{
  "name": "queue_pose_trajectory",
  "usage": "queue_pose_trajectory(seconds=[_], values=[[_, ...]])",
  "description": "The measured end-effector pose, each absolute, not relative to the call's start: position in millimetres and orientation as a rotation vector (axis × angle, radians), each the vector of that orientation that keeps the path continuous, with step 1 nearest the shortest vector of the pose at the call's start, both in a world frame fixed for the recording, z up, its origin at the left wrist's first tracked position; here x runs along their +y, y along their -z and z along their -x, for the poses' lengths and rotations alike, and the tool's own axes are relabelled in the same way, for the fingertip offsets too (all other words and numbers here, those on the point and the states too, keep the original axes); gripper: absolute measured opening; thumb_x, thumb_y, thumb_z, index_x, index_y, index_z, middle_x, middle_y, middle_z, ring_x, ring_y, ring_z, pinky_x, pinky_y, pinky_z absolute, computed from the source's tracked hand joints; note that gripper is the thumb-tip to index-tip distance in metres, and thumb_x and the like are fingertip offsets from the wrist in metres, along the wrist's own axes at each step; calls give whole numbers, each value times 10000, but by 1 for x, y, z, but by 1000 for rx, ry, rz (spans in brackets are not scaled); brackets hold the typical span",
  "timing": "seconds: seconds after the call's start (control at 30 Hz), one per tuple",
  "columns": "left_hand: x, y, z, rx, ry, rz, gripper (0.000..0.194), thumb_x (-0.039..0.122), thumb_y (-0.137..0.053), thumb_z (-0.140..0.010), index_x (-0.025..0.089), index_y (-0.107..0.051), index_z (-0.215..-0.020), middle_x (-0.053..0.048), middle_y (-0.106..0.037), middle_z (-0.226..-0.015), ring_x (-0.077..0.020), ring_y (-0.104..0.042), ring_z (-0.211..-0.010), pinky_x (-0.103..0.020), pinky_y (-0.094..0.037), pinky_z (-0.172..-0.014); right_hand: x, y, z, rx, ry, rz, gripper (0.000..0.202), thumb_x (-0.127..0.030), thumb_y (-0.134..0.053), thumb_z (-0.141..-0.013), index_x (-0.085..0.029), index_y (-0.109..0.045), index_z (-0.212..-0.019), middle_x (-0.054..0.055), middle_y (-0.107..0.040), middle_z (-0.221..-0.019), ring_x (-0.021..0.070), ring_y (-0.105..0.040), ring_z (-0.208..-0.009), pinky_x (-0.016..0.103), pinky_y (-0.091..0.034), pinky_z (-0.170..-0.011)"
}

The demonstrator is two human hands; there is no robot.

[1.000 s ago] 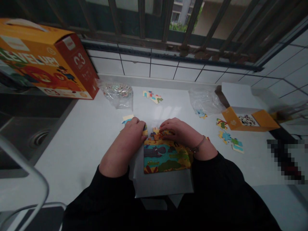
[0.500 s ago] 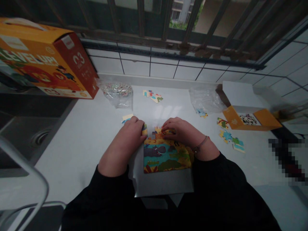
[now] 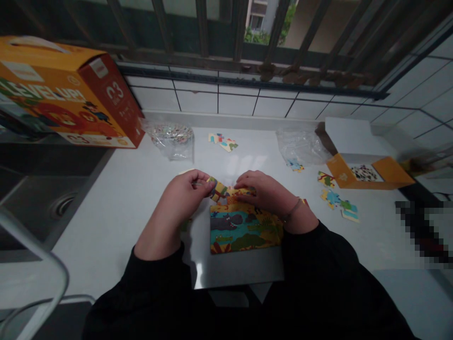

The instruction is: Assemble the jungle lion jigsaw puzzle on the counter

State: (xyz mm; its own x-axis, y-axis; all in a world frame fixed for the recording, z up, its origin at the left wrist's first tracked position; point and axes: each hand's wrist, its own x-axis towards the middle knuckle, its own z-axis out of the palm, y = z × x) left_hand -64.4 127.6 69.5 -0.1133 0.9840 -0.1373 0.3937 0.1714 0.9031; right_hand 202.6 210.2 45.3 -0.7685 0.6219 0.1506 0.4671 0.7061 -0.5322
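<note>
In my left hand [image 3: 184,193], thumb and fingers pinch a jigsaw puzzle piece [image 3: 217,190], tilted above the top left corner of a partly joined jigsaw puzzle [image 3: 244,231]. The puzzle shows a hippo, water and bushes, and lies on a grey shiny board [image 3: 240,271]. My right hand [image 3: 264,191] is bent over the puzzle's upper edge, its thumb and fingers closed around an orange-yellow puzzle piece [image 3: 233,197]. The palm and fingers partly cover the puzzle's top right.
Loose puzzle pieces [image 3: 222,141] lie at the back, and more pieces [image 3: 339,203] at the right. A bag of pieces [image 3: 173,137], an empty-looking plastic bag [image 3: 300,144], an open orange box [image 3: 371,172] and a large orange carton [image 3: 71,94] stand around. A sink [image 3: 38,203] is at left.
My left hand has lifted and tilted its puzzle piece, turning it toward the puzzle's top left. My right hand stays at the upper edge. The view has shifted slightly.
</note>
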Motion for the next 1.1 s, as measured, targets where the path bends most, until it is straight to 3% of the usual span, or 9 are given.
queue_pose_trajectory(seconds=[0.13, 0.3, 0.43, 0.53, 0.63, 0.87, 1.0, 1.1], values=[[127, -71, 58, 1423, -1062, -1141, 442, 558, -911, -808, 196, -727, -982, -57, -803, -884, -198, -744, -796, -324, -589, -764, 198, -53, -192, -2302, -818, 976, 330, -348, -817, -1013, -251, -786, -1327, 80, -821, -1216, 214, -744, -987, 384, -597, -943], [125, -77, 46, 1344, -937, -1313, 348, 479, -809, -915, 182, -779, -1092, -43, -795, -870, -186, -733, -802, -321, -583, -773, 190, -48, -181, -2037, -1300, 898, 344, -432, -846, -973, -239, -766, -1246, 26, -807, -962, 178, -744, -822, 325, -621, -775], [127, -72, 41, 1407, -1132, -1181, 587, 410, -863, -883, 198, -636, -1381, -27, -802, -937, -204, -783, -866, -346, -623, -818, 194, -42, -179, -1724, -1608, 873, 465, -481, -922, -891, -234, -716, -1227, -1, -784, -882, 163, -763, -773, 289, -634, -706], [129, -67, 38, 1475, -1120, -1185, 690, 390, -965, -786, 209, -621, -1357, -81, -808, -1125, -232, -805, -928, -379, -652, -831, 194, -42, -180, -1543, -1707, 909, 463, -528, -935, -878, -227, -699, -1139, 2, -796, -842, 159, -782, -749, 284, -656, -711], [127, -67, 34, 1605, -988, -1447, 666, 350, -1012, -750, 229, -682, -1316, -88, -810, -1204, -248, -796, -954, -392, -648, -840, 191, -43, -179, -1433, -1794, 924, 484, -580, -950, -850, -231, -653, -1007, 32, -835, -861, 180, -828, -797, 308, -689, -760], [127, -68, 42, 1731, -854, -1908, 476, 182, -889, -867, 227, -769, -1324, -89, -789, -1293, -261, -763, -1137, -402, -623, -1010, 187, -40, -175, -1543, -1873, 974, 516, -609, -971, -819, -230, -634, -914, 61, -858, -862, 193, -844, -811, 316, -698, -758], [128, -64, 46, 1707, -806, -1947, 514, 208, -875, -883, 232, -774, -1386, -98, -798, -1298, -267, -762, -1138, -417, -618, -1026, 188, -38, -174, -1608, -1817, 1006, 467, -570, -951, -845, -230, -635, -896, 47, -838, -813, 177, -815, -766, 303, -678, -728], [127, -64, 46, 1704, -842, -1856, 356, 274, -809, -957, 244, -819, -1311, -92, -837, -1266, -265, -778, -1080, -418, -619, -992, 189, -38, -174, -1638, -1703, 1023, 398, -512, -922, -876, -225, -648, -912, 36, -825, -811, 165, -793, -748, 291, -654, -713]])
